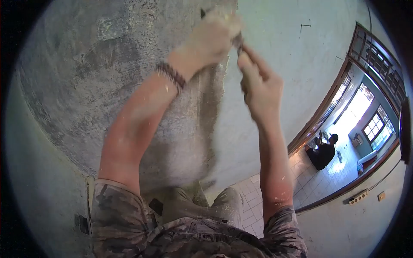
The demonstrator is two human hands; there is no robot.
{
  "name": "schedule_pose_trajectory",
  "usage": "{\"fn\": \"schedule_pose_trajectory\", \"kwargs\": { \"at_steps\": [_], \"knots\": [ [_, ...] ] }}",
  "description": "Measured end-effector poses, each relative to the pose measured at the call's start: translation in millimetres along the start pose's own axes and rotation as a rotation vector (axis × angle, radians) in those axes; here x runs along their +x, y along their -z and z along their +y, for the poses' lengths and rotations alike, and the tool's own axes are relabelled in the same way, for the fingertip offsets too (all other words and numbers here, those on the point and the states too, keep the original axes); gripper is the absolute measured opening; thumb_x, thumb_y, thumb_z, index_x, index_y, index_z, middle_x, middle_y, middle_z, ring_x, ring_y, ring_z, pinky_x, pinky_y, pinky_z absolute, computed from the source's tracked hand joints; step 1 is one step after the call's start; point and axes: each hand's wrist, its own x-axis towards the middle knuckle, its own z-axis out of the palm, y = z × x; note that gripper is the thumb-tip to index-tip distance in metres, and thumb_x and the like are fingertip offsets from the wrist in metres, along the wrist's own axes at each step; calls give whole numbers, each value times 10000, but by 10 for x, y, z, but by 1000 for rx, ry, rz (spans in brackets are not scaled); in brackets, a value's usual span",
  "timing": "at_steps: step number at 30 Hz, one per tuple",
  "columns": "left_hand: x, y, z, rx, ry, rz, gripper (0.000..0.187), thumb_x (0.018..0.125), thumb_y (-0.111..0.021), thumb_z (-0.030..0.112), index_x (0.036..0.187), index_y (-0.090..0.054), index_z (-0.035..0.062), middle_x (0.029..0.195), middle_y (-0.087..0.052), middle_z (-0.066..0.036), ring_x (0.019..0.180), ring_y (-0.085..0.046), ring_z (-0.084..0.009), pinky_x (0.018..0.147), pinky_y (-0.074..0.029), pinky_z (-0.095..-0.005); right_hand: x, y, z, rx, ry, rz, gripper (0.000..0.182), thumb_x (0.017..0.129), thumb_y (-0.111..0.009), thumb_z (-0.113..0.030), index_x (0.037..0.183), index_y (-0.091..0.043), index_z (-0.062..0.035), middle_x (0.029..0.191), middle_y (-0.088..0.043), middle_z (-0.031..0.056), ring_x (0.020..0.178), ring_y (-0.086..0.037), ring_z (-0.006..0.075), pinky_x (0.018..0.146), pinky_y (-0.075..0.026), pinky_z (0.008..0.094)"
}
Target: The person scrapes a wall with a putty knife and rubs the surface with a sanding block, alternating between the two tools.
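My right hand [262, 86] is closed around the handle of a hand tool with a narrow metal neck [238, 42]; its working end is hidden behind my other hand. High against the wall, my left hand [211, 38] is closed and smeared by motion. A small dark tip [203, 13] shows beside its knuckles, but what it holds cannot be made out. Both hands are close together at the ragged border between the bare grey wall patch [142, 56] and the pale green painted wall [279, 26].
On the right a wooden door frame [329, 92] opens onto a bright tiled room, where a person in dark clothes [322, 152] sits on the floor. A socket strip [359, 197] and a wall switch [381, 196] are at lower right. Floor tiles [251, 200] show below me.
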Motion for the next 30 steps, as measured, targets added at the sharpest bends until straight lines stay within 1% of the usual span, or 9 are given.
{"fn": "schedule_pose_trajectory", "kwargs": {
  "at_steps": [4,9,16,20,22,24,26,28,30],
  "knots": [
    [-66,-61,-37,45,-248,326,202,822,-620,116,1009,-621,41,929,-622,-187,944,-589,-393,828,-470,-456,-54,-53,135,-69,139,4,415,922,-623,-240,1253,-631,11,714,-610,9,574,-486,55,544,-424,245],
    [598,172,-306,-31,-86,209,155,824,-596,110,950,-625,24,913,-621,-165,929,-586,-389,842,-468,-466,402,92,-463,10,84,-19,444,908,-643,-247,1261,-621,21,643,-526,-29,561,-448,44,523,-400,236],
    [147,-23,-191,52,-274,389,182,834,-566,92,972,-647,6,931,-638,-168,956,-595,-386,856,-471,-473,199,-9,-55,-138,212,-9,434,923,-615,-229,1272,-609,28,671,-579,8,577,-493,74,585,-457,268],
    [699,315,-372,80,-66,194,248,840,-560,92,1056,-658,17,1039,-669,-163,1028,-610,-374,892,-484,-451,550,39,-587,-107,185,13,455,907,-623,-258,1270,-617,16,655,-557,-3,563,-464,72,562,-437,267],
    [716,336,-352,63,22,102,255,842,-559,94,1068,-661,33,1047,-671,-160,1030,-613,-373,889,-488,-442,559,79,-708,-67,123,-48,434,967,-582,-282,1322,-594,-33,588,-425,-74,477,-326,14,406,-234,212],
    [518,246,-252,117,-76,138,250,840,-561,93,1065,-667,64,1010,-667,-157,990,-619,-374,848,-493,-431,424,53,-480,-45,115,-67,434,966,-580,-273,1323,-590,-27,583,-412,-73,469,-313,18,404,-227,219],
    [386,72,-256,64,-184,265,218,838,-565,102,1032,-659,66,957,-652,-159,954,-614,-376,818,-489,-434,272,0,-235,-16,109,-13,410,911,-624,-223,1256,-639,-3,606,-481,-33,544,-413,32,498,-354,230],
    [477,124,-286,13,-295,398,188,836,-570,110,999,-652,68,905,-638,-160,919,-610,-377,788,-485,-437,374,9,-331,-6,102,-23,406,916,-619,-191,1276,-623,-3,611,-488,-32,527,-404,25,475,-329,218],
    [761,317,-376,119,-65,134,189,830,-568,90,993,-646,35,945,-649,-163,950,-609,-373,807,-487,-438,596,39,-625,27,116,-18,413,919,-612,-209,1286,-620,-20,605,-480,-35,495,-373,31,438,-306,224]
  ]
}}
